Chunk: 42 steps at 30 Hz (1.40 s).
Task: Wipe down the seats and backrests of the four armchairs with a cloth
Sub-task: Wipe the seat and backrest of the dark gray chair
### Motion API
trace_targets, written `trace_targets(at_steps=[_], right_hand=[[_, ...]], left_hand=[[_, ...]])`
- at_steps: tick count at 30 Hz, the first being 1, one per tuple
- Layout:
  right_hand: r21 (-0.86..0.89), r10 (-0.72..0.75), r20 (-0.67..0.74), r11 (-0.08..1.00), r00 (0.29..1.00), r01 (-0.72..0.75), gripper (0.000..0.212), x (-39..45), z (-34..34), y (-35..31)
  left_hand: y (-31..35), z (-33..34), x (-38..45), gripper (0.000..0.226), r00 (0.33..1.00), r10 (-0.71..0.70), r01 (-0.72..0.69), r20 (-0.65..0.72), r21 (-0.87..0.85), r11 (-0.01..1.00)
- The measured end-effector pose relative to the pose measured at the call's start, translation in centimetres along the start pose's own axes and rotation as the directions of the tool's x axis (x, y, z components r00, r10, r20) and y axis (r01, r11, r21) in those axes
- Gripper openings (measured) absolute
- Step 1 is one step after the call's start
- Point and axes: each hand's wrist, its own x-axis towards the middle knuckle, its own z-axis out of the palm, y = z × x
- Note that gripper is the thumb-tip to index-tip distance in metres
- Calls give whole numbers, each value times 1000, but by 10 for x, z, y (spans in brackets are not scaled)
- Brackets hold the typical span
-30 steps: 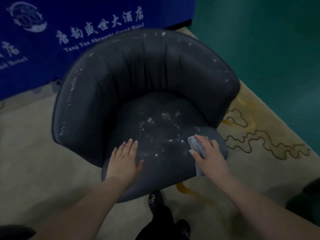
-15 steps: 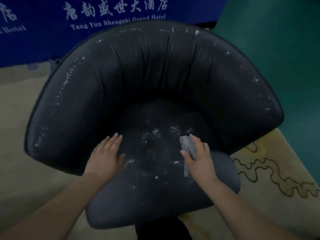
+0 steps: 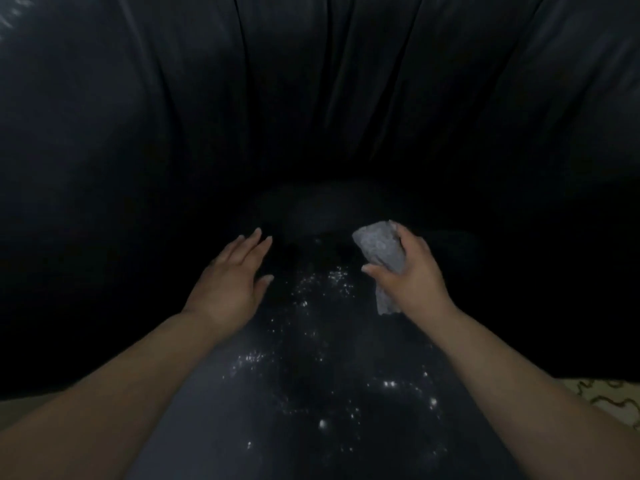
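Dark armchair [image 3: 311, 116] in smooth, leather-like upholstery with a faint sheen, gathered into soft pleats on the backrest. Seat [image 3: 311, 393] matt, dusted with white specks. Grey cloth [image 3: 381, 249] coarse, crumpled, matt. Carpet [image 3: 602, 396] pale, patterned pile.

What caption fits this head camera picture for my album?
Right hand holds a grey cloth over the speckled armchair seat; left hand open beside it.

Both bare forearms reached forward, roughly parallel. The left hand [image 3: 230, 285] lay palm-down with fingers straight and close together, thumb spread. The right hand [image 3: 412, 275] was curled around a crumpled grey cloth [image 3: 381, 249], thumb pointing inward.
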Motion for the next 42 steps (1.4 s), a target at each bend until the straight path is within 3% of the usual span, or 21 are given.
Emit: trace_targets(at_steps=[7, 11, 15, 19, 23, 26, 29, 33, 37, 40, 42], right_hand=[[-5, -122, 28, 992, 992, 122, 76, 65, 28, 5], [-158, -206, 96, 963, 974, 219, 69, 79, 47, 8], [-268, -186, 34, 945, 982, 188, 66, 90, 64, 8], [-227, -236, 72, 942, 969, 246, 53, 93, 81, -2], [-153, -346, 224, 911, 911, 384, 30, 68, 88, -5], [-131, -393, 328, 882, 859, 453, 30, 51, 83, -2], [-48, -366, 231, 921, 901, 387, 31, 64, 73, -12], [-169, -341, 73, 922, 937, 348, 32, 107, 74, -16], [-228, -340, 156, 901, 927, 369, 29, 93, 95, -11], [-136, -438, 269, 864, 858, 484, 27, 54, 98, -5], [-98, -433, 284, 874, 855, 475, 31, 43, 95, -2]], left_hand=[[-15, 11, 36, 63, 1000, -4, 3, -22, -10, 1000], [-22, 17, 50, 62, 1000, -21, 21, 1, -4, 1000], [-26, 28, 55, 61, 1000, -23, 23, -6, -52, 998], [-26, 37, 54, 59, 998, -17, 13, -66, -67, 998], [-26, 40, 54, 59, 996, -9, 5, -89, -42, 999], [-25, 38, 54, 60, 997, -7, 4, -75, -38, 999], [-25, 33, 53, 61, 999, -2, 0, -49, -47, 999], [-29, 33, 46, 64, 998, -47, 43, -51, -80, 996], [-34, 35, 34, 63, 992, -96, 90, -84, -70, 993], [-32, 38, 22, 62, 988, -117, 108, -100, -90, 990], [-31, 42, 16, 63, 988, -119, 109, -99, -106, 988]])
